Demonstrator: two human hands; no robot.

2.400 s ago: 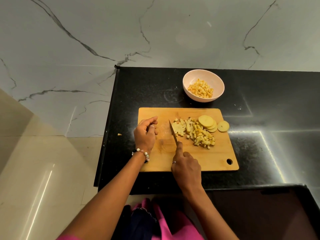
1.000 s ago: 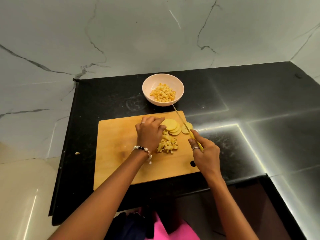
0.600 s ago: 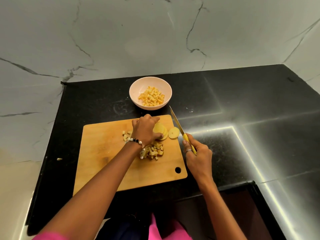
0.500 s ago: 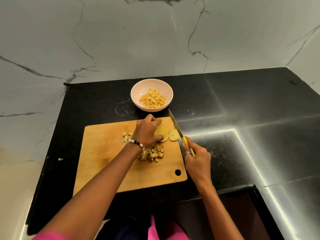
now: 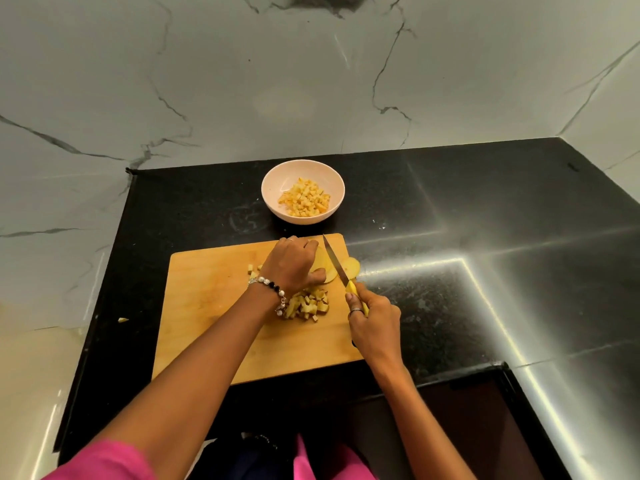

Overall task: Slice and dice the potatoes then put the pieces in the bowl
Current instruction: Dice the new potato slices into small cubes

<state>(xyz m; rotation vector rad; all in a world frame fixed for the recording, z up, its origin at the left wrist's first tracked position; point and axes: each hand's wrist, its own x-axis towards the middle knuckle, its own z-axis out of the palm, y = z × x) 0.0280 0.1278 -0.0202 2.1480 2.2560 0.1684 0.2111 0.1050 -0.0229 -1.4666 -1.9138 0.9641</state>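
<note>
My knife has a yellow handle and a silvery blade. The chopping board is honey-coloured wood on a speckled black counter. The pale pink bowl holds yellow potato cubes. My bracelet mixes white and black beads. The wall is grey-white marble with dark veins.

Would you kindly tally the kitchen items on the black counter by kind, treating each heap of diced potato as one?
Bowl: 1
Cutting board: 1
Knife: 1
Heaps of diced potato: 2, one on the board, one in the bowl
Total: 5
</note>
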